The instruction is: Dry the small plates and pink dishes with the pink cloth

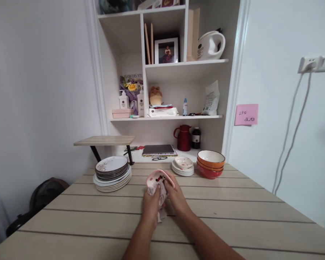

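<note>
Above the middle of the wooden table, a small pink-rimmed bowl [155, 177] with a red pattern is tilted so that its inside faces me. My right hand [176, 193] grips its right side, with the thumb at the rim. My left hand [151, 203] is closed on a crumpled pale cloth [162, 213] pressed against the bowl's near side. Some of the cloth hangs down between my hands. The fingers behind the bowl are hidden.
A stack of plates [112, 164] stands at the left, near a small raised shelf [105, 141]. Behind my right hand are stacked small dishes [182, 171] with a patterned bowl [184, 162] on top. Orange and red bowls [210, 166] are stacked farther right. Glasses [159, 158] lie at the back.
</note>
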### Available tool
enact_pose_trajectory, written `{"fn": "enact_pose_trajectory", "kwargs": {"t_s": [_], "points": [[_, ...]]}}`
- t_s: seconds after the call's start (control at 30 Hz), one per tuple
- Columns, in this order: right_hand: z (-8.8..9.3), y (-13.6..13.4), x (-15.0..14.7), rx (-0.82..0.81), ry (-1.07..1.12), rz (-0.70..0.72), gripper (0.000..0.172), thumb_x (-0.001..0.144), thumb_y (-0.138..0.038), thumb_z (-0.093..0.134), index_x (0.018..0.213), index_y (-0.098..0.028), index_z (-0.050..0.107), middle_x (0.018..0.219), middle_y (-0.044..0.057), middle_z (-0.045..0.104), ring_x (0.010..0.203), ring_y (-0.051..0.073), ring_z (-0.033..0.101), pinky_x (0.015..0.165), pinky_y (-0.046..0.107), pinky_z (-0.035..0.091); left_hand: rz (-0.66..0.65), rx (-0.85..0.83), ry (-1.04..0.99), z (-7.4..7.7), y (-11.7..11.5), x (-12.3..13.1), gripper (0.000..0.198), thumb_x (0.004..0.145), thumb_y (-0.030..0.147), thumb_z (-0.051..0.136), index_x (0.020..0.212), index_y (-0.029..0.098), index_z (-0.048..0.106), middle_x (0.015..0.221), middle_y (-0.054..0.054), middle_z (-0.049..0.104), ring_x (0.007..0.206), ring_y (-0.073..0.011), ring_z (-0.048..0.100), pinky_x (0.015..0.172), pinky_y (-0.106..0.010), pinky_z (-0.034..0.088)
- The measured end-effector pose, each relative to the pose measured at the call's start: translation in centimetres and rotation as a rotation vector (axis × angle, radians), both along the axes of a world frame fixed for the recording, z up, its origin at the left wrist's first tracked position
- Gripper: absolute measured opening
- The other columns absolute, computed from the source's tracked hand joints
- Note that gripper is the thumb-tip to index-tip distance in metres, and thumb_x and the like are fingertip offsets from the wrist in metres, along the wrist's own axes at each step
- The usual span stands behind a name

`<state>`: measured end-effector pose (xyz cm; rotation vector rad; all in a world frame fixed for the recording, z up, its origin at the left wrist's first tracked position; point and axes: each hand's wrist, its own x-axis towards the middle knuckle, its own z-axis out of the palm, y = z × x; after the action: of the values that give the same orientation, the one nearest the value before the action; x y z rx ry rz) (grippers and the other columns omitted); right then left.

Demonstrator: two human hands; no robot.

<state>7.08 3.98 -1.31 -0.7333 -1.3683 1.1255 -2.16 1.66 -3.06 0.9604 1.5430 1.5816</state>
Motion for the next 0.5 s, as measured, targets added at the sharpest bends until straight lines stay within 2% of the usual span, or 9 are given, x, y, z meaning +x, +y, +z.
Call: {"fn": "enact_pose_trajectory", "kwargs": {"t_s": [0.1, 0.3, 0.5], "points": [[0.7, 0.1, 0.7, 0.082, -0.021, -0.015, 0.039, 0.085, -0.044, 0.048, 0.114, -0.022, 0.061, 0.107, 0.006, 0.068, 0.092, 0.021, 0.062, 0.077, 0.029, 0.05, -0.069, 0.017, -0.054, 0.2, -0.2, 0.5, 0.05, 0.07, 0.06, 0.064, 0.087, 0.014, 0.069, 0.059, -0.003, 0.064, 0.045, -0.014, 0.056, 0.04, -0.023, 0.041], [2.8, -0.2, 3.0, 0.233, -0.282, -0.085, 0.034, 0.087, -0.035, 0.044, 0.109, -0.021, 0.065, 0.106, 0.006, 0.07, 0.093, 0.022, 0.062, 0.082, 0.03, 0.048, -0.024, 0.053, -0.03, 0.1, 0.4, 1.8, 0.046, 0.07, 0.054, 0.066, 0.089, 0.012, 0.069, 0.068, -0.007, 0.069, 0.053, -0.0176, 0.062, 0.041, -0.023, 0.044], [3.6, -0.9, 3.7, 0.339, -0.505, -0.072, 0.039, 0.085, -0.019, 0.039, 0.115, -0.024, 0.064, 0.109, 0.004, 0.071, 0.091, 0.02, 0.065, 0.08, 0.028, 0.048, 0.033, 0.074, 0.1, 0.2, 0.9, 1.5, 0.037, 0.071, 0.041, 0.069, 0.097, 0.015, 0.067, 0.084, -0.009, 0.074, 0.076, -0.0222, 0.069, 0.06, -0.027, 0.052]]}}
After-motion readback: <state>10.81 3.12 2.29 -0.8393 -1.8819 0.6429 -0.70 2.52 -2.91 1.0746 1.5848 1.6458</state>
